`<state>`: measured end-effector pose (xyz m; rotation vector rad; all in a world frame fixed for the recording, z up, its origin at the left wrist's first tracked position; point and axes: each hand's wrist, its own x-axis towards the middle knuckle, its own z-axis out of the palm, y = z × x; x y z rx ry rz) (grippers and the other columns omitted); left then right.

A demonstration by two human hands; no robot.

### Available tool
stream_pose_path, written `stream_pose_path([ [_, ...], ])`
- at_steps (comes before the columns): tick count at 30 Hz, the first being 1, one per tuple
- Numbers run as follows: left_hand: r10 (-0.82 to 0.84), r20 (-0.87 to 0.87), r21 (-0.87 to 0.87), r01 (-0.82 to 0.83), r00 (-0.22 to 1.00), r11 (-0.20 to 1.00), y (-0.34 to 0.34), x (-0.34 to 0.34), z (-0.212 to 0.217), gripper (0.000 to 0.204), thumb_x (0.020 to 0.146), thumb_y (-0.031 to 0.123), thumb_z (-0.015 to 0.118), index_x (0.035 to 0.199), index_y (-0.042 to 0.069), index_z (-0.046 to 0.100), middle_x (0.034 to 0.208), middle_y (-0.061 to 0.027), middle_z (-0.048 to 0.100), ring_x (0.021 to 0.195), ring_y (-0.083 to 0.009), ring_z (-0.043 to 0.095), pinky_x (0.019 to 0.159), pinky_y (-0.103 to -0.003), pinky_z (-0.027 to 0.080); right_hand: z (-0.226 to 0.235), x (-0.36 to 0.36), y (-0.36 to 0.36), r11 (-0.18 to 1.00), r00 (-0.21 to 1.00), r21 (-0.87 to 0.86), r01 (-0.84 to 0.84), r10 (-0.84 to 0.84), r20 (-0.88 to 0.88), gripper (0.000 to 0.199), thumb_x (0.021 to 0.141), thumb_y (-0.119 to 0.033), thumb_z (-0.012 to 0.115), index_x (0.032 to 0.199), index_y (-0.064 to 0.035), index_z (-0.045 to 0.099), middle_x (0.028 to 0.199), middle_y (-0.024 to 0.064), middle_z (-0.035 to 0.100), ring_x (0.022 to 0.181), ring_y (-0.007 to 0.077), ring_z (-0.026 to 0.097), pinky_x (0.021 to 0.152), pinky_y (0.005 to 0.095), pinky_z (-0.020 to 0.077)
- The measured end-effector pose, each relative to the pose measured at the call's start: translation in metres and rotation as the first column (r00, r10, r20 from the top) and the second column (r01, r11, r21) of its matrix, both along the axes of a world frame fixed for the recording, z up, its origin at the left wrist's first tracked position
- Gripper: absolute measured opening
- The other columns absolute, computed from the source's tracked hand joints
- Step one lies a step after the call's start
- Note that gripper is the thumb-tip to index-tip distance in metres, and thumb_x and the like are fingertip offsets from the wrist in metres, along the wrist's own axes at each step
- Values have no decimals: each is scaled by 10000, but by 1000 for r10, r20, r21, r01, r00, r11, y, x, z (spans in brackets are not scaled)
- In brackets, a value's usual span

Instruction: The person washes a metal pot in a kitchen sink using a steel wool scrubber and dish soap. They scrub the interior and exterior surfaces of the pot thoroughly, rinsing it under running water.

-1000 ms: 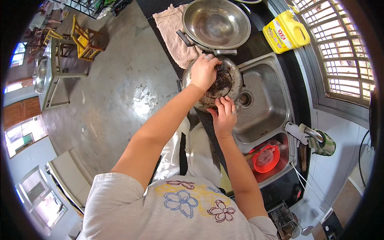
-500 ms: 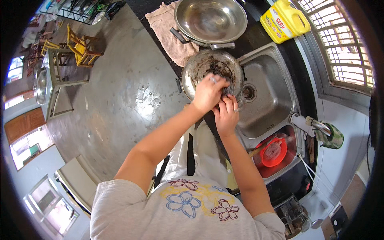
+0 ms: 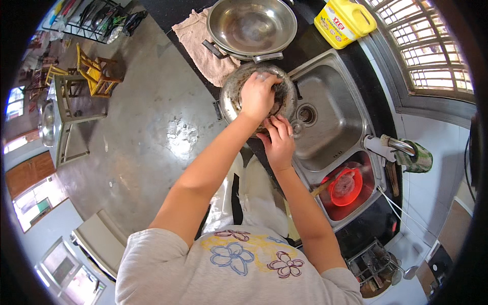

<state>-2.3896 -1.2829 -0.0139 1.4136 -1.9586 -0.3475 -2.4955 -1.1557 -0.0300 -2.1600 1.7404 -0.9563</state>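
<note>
A steel pan (image 3: 231, 101) with two dark side handles lies on the counter by the sink, its brown and black stained face turned up. My left hand (image 3: 260, 94) presses on that face with curled fingers. A grey steel wool scourer, visible under these fingers half a second ago, is now hidden beneath them. At the pan's near edge, my right hand (image 3: 278, 140) grips the rim with bent fingers, the thumb toward the left. Just beyond the pan stands a shiny steel wok (image 3: 251, 28), partly on a pinkish towel (image 3: 195, 48).
Right of the pan is a steel double sink (image 3: 330, 112); its nearer basin holds a red plastic bowl (image 3: 360, 185). A yellow jug (image 3: 338, 25) stands behind, near the barred window (image 3: 432, 46). A faucet (image 3: 401, 146) with green cloth juts from the right. Wet floor (image 3: 152, 132) spreads left.
My left hand has moved up and left across the pan's stained face. My right hand stays at the near rim. The whole view has shifted slightly.
</note>
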Motion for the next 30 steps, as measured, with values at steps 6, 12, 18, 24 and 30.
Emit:
stream_pose_path([
  [6,-194,-139,152,215,971,965,31,33,7,560,740,-41,686,1276,106,627,1338,-120,597,1181,-346,576,1017,-458,441,51,-21,-60,999,966,-31,15,-6,258,475,728,-77,805,1165,-27,623,1209,142,604,1108,341,586,934,419,487],
  [12,64,104,137,-78,992,987,51,55,9,943,639,379,856,1461,167,443,1488,-121,425,1404,-398,341,1129,-548,305,30,-32,-104,954,962,125,-272,268,42,400,712,-33,781,1093,-42,659,1180,107,604,1072,345,600,889,425,515],
  [18,29,253,234,-90,967,968,73,67,-7,1247,509,691,821,1544,198,332,1611,-74,265,1488,-379,203,1174,-599,207,25,-28,-113,929,933,97,-357,359,-10,389,771,-72,755,1148,-50,664,1235,100,599,1060,344,603,883,427,516],
  [24,54,260,247,-120,964,962,69,65,-8,1251,504,711,807,1544,205,329,1611,-61,269,1487,-371,209,1172,-597,212,26,-27,-62,931,934,131,-340,351,-71,355,773,-133,774,1109,-45,699,1036,109,613,996,322,586,864,423,470],
  [30,66,243,271,-134,968,953,67,58,-4,1271,482,711,811,1543,207,328,1609,-54,275,1487,-371,207,1171,-597,217,20,-5,-133,999,999,33,-23,22,33,187,787,-114,759,912,-10,667,958,140,592,970,368,567,828,455,465],
])
